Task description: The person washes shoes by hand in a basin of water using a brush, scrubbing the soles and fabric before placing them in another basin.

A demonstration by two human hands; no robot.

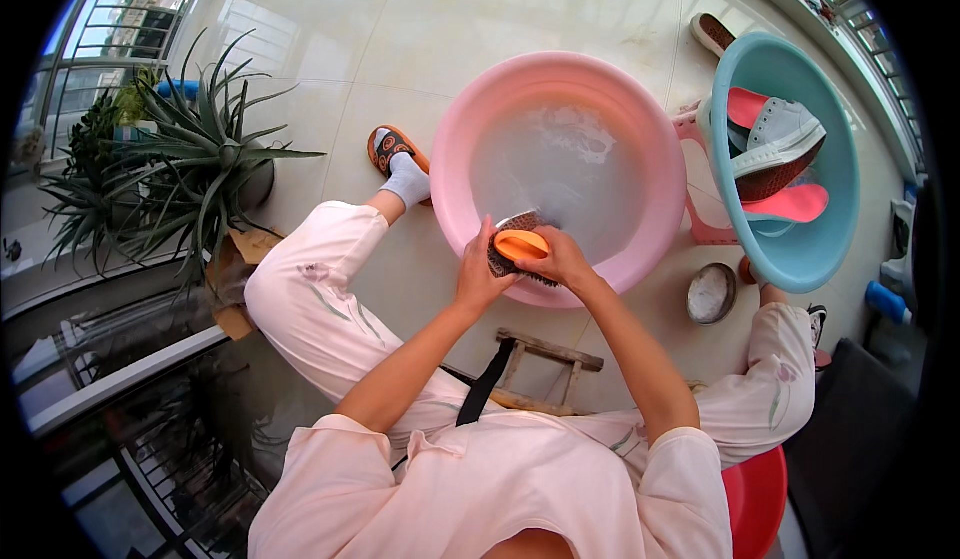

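Note:
My right hand (559, 260) grips an orange-handled scrub brush (522, 244), its dark bristles facing down. The brush rests against the brown patterned sole of a shoe (523, 220), turned sole up. On the shoe's left side my left hand (478, 268) holds it over the near rim of a pink plastic basin (480, 138). Cloudy, sudsy water (555, 161) lies in the basin. Much of the shoe is hidden by the brush and both hands.
At right a tilted blue-green basin (844, 146) on a pink stool (705, 221) holds a white sneaker (780, 138) and red insoles (791, 202). Another shoe (712, 33) lies behind it. A metal bowl (711, 294) contains white matter. Potted aloe plants (217, 135) stand left; a red basin (757, 499) is lower right.

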